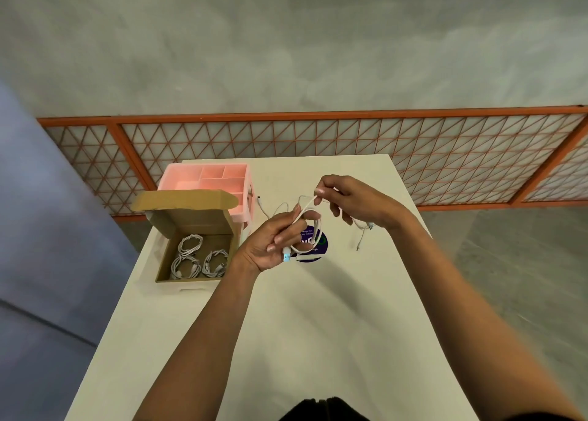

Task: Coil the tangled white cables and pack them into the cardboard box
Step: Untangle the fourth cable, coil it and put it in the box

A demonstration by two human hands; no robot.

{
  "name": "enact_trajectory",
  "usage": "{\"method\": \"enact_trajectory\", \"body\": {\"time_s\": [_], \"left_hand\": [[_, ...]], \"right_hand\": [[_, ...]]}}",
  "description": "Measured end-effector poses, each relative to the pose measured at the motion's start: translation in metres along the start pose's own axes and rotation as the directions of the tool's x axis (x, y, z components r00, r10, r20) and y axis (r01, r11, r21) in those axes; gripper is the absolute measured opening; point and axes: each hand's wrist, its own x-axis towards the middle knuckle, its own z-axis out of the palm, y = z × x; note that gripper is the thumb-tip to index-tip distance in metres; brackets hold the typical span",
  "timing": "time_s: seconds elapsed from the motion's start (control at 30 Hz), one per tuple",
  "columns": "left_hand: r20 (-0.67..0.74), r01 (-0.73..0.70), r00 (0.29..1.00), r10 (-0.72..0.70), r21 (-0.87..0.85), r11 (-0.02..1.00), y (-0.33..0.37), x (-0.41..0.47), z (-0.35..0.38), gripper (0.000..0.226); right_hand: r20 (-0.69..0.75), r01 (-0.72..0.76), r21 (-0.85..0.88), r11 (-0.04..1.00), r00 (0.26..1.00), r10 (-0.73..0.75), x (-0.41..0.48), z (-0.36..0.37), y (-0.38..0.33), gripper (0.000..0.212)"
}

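My left hand (273, 242) holds a loop of white cable (313, 229) above the middle of the table, the plug end sticking out below my fingers. My right hand (350, 201) pinches the same cable a little higher and to the right. More loose white cable (362, 229) trails on the table under my right wrist, and another strand (264, 209) lies toward the pink organiser. The open cardboard box (165, 255) stands at the table's left edge with three coiled white cables (197, 258) inside.
A pink compartment organiser (206, 182) stands behind the box at the table's far left. A dark round sticker (315, 248) is on the white table (318, 341) below my hands. An orange mesh fence (413, 153) runs behind the table.
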Motion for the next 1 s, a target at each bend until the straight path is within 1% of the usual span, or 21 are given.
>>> {"method": "enact_trajectory", "body": {"time_s": [0.07, 0.13, 0.17, 0.23, 0.33, 0.47, 0.53, 0.6, 0.63, 0.67, 0.7, 0.8, 0.87, 0.93, 1.0], "left_hand": [[0.111, -0.010, 0.994, 0.022, -0.104, 0.995, 0.000, 0.000, -0.003, 0.024], [0.224, 0.015, 0.974, 0.036, -0.221, 0.975, -0.001, 0.002, -0.002, 0.024], [0.246, 0.019, 0.968, 0.047, -0.259, 0.966, -0.002, 0.002, 0.000, 0.027], [0.234, -0.011, 0.970, 0.074, -0.260, 0.966, -0.004, 0.001, 0.003, 0.030], [0.240, 0.003, 0.969, 0.057, -0.241, 0.970, -0.005, 0.001, 0.002, 0.029], [0.250, 0.042, 0.968, 0.021, -0.246, 0.968, -0.003, 0.001, -0.001, 0.030], [0.247, 0.054, 0.969, 0.003, -0.221, 0.974, -0.002, 0.002, -0.001, 0.029], [0.248, 0.063, 0.969, -0.006, -0.225, 0.972, 0.000, 0.004, -0.003, 0.028], [0.251, 0.066, 0.968, -0.006, -0.233, 0.970, 0.000, 0.005, -0.004, 0.028], [0.254, 0.067, 0.967, -0.005, -0.237, 0.969, 0.000, 0.006, -0.005, 0.028], [0.258, 0.070, 0.966, -0.006, -0.239, 0.969, 0.000, 0.007, -0.006, 0.028], [0.263, 0.079, 0.965, -0.017, -0.227, 0.971, 0.001, 0.008, -0.009, 0.027], [0.233, 0.067, 0.972, -0.023, -0.185, 0.981, 0.000, 0.008, -0.010, 0.026], [0.186, 0.048, 0.982, -0.022, -0.134, 0.990, -0.001, 0.008, -0.010, 0.026], [0.140, 0.033, 0.990, -0.019, -0.093, 0.995, -0.001, 0.007, -0.012, 0.029]], "right_hand": [[-0.013, -0.015, 0.083, 0.996, 1.000, 0.017, 0.001, 0.003, 0.005, 0.022], [-0.029, -0.031, 0.153, 0.988, 0.999, 0.036, 0.002, 0.006, 0.012, 0.019], [-0.024, -0.036, 0.192, 0.981, 0.999, 0.041, 0.002, 0.008, 0.015, 0.018], [0.012, -0.033, 0.281, 0.959, 0.999, 0.031, 0.001, 0.012, 0.019, 0.020], [0.078, -0.051, 0.403, 0.914, 0.997, 0.021, -0.001, 0.013, 0.025, 0.017], [0.189, -0.138, 0.565, 0.813, 0.981, 0.035, -0.001, 0.009, 0.035, 0.012], [0.220, -0.176, 0.633, 0.754, 0.975, 0.043, -0.001, 0.010, 0.037, 0.014], [0.231, -0.198, 0.676, 0.709, 0.972, 0.051, 0.000, 0.013, 0.038, 0.011], [0.233, -0.206, 0.681, 0.703, 0.971, 0.059, 0.000, 0.015, 0.038, 0.010], [0.233, -0.211, 0.667, 0.714, 0.970, 0.069, 0.001, 0.016, 0.037, 0.015], [0.236, -0.213, 0.632, 0.745, 0.969, 0.077, 0.001, 0.016, 0.037, 0.020], [0.251, -0.193, 0.446, 0.874, 0.964, 0.085, 0.003, 0.018, 0.035, 0.030], [0.249, -0.190, 0.335, 0.923, 0.963, 0.107, 0.004, 0.021, 0.033, 0.028], [0.215, -0.179, 0.250, 0.951, 0.968, 0.126, 0.005, 0.021, 0.030, 0.019], [0.195, -0.163, 0.199, 0.966, 0.973, 0.124, 0.004, 0.019, 0.028, 0.021]]}}
